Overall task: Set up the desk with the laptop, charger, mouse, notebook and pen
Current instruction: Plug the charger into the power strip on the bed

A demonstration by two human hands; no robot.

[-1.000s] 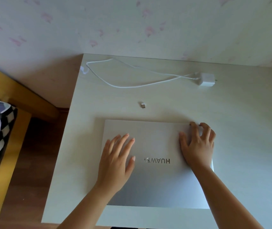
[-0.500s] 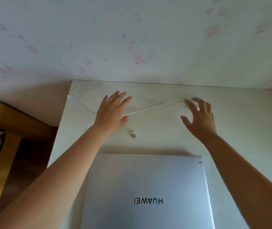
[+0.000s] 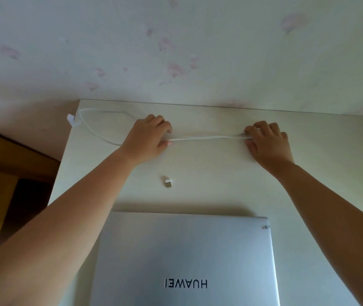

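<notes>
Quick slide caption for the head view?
Left hand and right hand grip the white charger cable beyond the closed laptop.

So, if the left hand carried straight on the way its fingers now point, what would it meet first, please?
Probably the right hand: the left hand points rightward along the thin white charger cable stretched between them, though depth is uncertain.

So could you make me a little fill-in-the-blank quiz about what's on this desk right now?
1. Both hands grip the thin white ____ stretched between them.
2. The silver laptop lies with its lid ____.
3. The small silver plug-in dongle sits on the pale wooden desk between the laptop and the ____ hand.
4. The left hand and right hand are both beyond the laptop, nearer the ____.

Missing words: cable; closed; left; wall
</notes>
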